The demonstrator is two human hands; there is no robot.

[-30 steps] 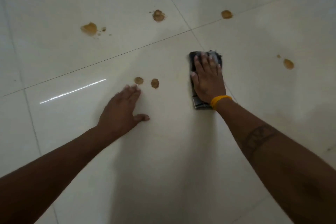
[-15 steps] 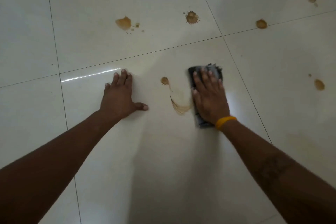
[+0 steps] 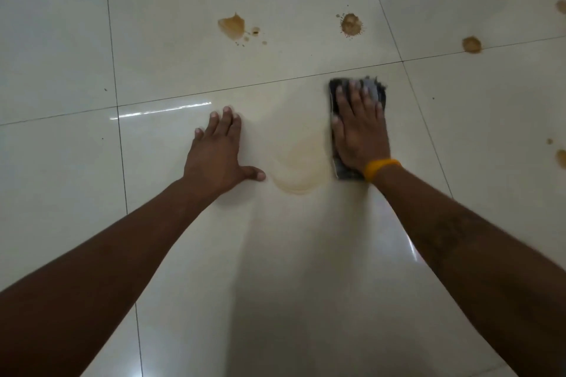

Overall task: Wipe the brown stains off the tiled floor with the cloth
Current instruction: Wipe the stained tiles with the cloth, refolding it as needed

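— Cream tiles all over the floor (image 3: 171, 223), glossy, with dark seams. See the cloth (image 3: 377, 89)?

— Dark one, lying flat under the right hand (image 3: 360, 131), just below the seam at twelve o'clock. Fingers (image 3: 355, 98) together, pressed flat on it, not curled round it. Yellow band (image 3: 381, 168) on that wrist.

— And the left hand (image 3: 216, 153)?

— Palm down on bare tile at nine o'clock from the cloth, fingers close, thumb out. Between the hands, a pale brown smear (image 3: 298, 165).

— Other stains?

— A splash (image 3: 232, 26) at eleven o'clock, a spatter (image 3: 351, 24) at twelve, a spot (image 3: 471, 44) at one, well apart.
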